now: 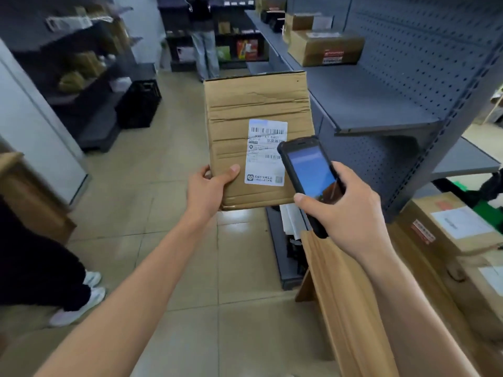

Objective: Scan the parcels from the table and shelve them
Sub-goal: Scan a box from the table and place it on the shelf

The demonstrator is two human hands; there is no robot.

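Note:
My left hand (209,190) grips the lower left corner of a flat brown cardboard parcel (245,110), held up in front of me with its white barcode label (265,153) facing me. My right hand (345,210) holds a black handheld scanner (307,170) with a lit blue screen; its top overlaps the label's right edge. Grey metal shelves (367,104) stand just right of the parcel. A wooden table (351,300) at the lower right carries more labelled cardboard parcels (457,227).
Two cardboard boxes (324,44) lie on the far end of the grey shelf. A person (202,36) stands at the back shelves. Another person's legs and white shoes (79,303) are at the left. A black crate (140,103) sits on the tiled floor.

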